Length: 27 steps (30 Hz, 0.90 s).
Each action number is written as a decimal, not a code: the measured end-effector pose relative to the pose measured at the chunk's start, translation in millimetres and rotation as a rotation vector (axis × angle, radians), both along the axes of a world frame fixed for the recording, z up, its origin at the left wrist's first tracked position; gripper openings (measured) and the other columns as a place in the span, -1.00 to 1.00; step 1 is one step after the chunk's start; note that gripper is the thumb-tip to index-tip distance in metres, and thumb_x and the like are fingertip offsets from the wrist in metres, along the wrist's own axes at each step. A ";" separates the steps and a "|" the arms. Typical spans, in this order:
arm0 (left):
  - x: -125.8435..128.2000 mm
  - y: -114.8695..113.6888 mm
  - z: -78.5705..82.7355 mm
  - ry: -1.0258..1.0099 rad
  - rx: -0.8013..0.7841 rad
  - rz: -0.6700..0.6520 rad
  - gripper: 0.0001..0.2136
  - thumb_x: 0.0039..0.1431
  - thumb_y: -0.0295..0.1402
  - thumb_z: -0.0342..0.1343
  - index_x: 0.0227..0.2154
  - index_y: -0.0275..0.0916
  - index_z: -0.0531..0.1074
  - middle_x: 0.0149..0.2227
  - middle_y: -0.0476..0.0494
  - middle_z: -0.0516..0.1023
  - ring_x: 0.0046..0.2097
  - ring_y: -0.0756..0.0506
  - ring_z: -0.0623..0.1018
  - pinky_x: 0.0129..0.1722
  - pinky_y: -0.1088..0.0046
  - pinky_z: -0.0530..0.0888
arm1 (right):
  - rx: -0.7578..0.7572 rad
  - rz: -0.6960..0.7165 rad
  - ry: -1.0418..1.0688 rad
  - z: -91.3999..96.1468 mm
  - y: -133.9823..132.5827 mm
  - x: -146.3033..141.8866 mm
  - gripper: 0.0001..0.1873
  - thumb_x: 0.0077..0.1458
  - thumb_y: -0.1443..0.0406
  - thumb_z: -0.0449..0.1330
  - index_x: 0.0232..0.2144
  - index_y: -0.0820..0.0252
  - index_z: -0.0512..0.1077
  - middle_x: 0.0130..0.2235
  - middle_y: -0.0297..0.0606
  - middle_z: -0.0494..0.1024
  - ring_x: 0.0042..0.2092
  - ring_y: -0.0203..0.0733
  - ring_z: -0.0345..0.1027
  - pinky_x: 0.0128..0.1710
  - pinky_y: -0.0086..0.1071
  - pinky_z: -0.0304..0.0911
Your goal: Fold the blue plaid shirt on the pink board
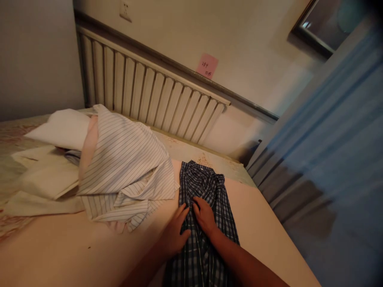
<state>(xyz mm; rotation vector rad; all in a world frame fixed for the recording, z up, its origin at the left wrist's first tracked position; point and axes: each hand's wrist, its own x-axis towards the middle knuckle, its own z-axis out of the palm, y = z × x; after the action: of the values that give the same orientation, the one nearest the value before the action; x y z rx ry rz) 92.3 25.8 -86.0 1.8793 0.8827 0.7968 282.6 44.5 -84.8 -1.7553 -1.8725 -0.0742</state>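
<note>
A dark blue and white plaid garment (209, 187) lies lengthwise on the pale bed surface, its gathered far end bearing a small white label. Whether it is a pair of trousers or something else I cannot tell. My left hand (175, 233) rests at the garment's left edge, fingers stretched out and thumb apart, with nothing in it. On the middle of the cloth sits my right hand (205, 215), its fingers slightly bent and its thumb apart from them. The near end of the garment runs out of view below, between my forearms.
To the left lies a crumpled white striped cloth (128, 155), beside a white pillow (66, 129) and cream fabric (50, 175). A radiator (143, 87) lines the wall behind the bed. Blue curtains (323, 159) hang on the right. A pink note (207, 65) is above the radiator.
</note>
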 end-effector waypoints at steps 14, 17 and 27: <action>-10.9 -5.0 10.9 -0.001 -0.167 -0.016 -0.32 -0.02 -0.36 0.05 0.25 -0.22 0.14 0.35 -0.11 -0.01 0.34 -0.19 0.04 0.34 0.18 -0.02 | -0.089 -0.249 -0.130 33.0 162.1 -57.4 -0.74 0.16 0.20 0.09 -0.31 0.27 0.48 -0.28 -0.04 0.58 -0.19 -0.09 0.46 -0.18 -0.37 0.24; -10.5 -3.6 8.8 0.010 -0.219 -0.028 -0.30 -0.05 -0.38 0.05 0.26 -0.20 0.13 0.36 -0.08 -0.03 0.35 -0.19 0.01 0.34 0.19 -0.02 | -0.157 -0.302 -0.148 21.9 186.9 -53.5 -0.63 0.14 0.14 0.11 -0.24 0.37 0.47 -0.22 0.12 0.56 -0.15 -0.01 0.46 -0.17 -0.31 0.26; -7.9 4.3 11.1 0.051 -0.288 -0.098 -0.24 -0.13 -0.42 0.05 0.25 -0.33 0.12 0.36 -0.15 -0.02 0.35 -0.18 0.03 0.34 0.26 0.00 | -0.289 -0.347 -0.080 10.4 231.8 -21.1 -0.81 0.10 0.44 0.08 -0.35 0.35 0.50 -0.23 0.04 0.58 -0.11 -0.07 0.46 -0.11 -0.32 0.25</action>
<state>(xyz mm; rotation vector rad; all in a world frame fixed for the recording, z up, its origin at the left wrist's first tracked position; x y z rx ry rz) 84.4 30.1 -74.9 1.6800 0.8799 0.5333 261.4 276.4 -74.4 -2.2943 -1.6775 -0.0039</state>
